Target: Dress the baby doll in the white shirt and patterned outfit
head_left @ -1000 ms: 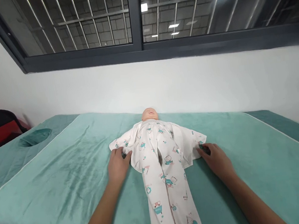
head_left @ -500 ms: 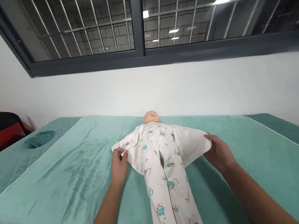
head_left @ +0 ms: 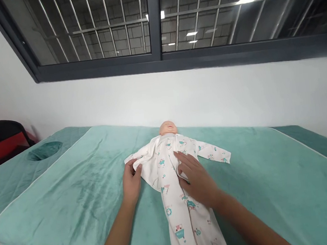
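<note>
A baby doll [head_left: 168,127] lies on its back, head toward the wall. It wears a white baby jacket [head_left: 149,170] with a teal and pink print, and matching white printed pants [head_left: 181,225] reach toward me. My left hand [head_left: 132,180] pinches the edge of the jacket's left front flap, which is spread outward with its plain inside up. My right hand [head_left: 197,179] rests over the doll's front, fingers stretched out on the jacket's right flap, now laid across the chest. The right sleeve [head_left: 213,152] lies stretched out to the side.
A soft teal cover [head_left: 71,194] spreads over the padded bed, which has a round face hole [head_left: 45,150] at the left end. Behind it are a white wall [head_left: 120,99] and a barred window [head_left: 153,22]. A black and red chair [head_left: 2,143] stands at far left.
My right hand has moved left from the outer edge, bringing the jacket's right flap over the doll's chest and uncovering the right sleeve. The left hand keeps its pinch.
</note>
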Tool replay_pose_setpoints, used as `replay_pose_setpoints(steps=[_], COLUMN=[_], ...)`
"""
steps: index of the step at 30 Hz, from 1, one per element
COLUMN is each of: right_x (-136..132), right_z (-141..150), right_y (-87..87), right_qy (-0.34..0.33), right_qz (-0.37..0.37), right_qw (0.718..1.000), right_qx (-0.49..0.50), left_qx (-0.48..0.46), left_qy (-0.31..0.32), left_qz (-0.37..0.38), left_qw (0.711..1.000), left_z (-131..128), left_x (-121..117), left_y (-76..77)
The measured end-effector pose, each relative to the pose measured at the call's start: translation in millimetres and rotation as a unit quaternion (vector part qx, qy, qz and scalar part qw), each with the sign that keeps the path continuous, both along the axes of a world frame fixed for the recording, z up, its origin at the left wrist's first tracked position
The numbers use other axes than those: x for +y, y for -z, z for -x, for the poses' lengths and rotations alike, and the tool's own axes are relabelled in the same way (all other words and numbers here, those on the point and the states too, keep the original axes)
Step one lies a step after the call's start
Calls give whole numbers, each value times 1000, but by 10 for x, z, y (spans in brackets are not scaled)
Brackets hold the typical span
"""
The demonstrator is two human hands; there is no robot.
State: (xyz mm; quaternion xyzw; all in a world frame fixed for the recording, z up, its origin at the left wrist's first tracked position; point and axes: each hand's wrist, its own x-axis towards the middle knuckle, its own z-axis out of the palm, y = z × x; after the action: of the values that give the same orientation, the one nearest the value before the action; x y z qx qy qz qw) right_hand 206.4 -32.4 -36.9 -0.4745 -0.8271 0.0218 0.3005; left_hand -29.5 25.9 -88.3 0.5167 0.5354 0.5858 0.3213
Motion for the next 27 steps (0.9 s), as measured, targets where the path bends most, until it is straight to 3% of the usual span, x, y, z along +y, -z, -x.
replay_pose_setpoints(steps=[3,7,10,13,17,19,23,27], right_x=[-55,-99,-136,-152,-134,-125,-130,-169], right_z=[-26,-101,-151,-188,-227,-241,-256,-267], right_y=[204,392,456,474,507,527,519,450], right_qy=[15,39,47,56,48,42,28,6], right_qz=[-27,-43,-37,-20,-4,-2,-14,-26], right_qw=[999,985,972,966,960,958,957,961], right_qx=[25,160,228,254,277,285,288,274], left_qx=[3,19,5,5,136,222,332,243], left_qy=[1,4,17,72,170,217,276,326], left_qz=[1,-13,-24,-75,-165,-197,-185,-90], left_qw=[1000,1000,1000,995,962,930,883,909], left_z=[5,-69,-268,-560,-887,-974,-994,-871], left_x=[-3,-19,-34,-73,-233,-338,-473,-501], left_y=[-8,-126,-352,-650,-929,-927,-711,-563])
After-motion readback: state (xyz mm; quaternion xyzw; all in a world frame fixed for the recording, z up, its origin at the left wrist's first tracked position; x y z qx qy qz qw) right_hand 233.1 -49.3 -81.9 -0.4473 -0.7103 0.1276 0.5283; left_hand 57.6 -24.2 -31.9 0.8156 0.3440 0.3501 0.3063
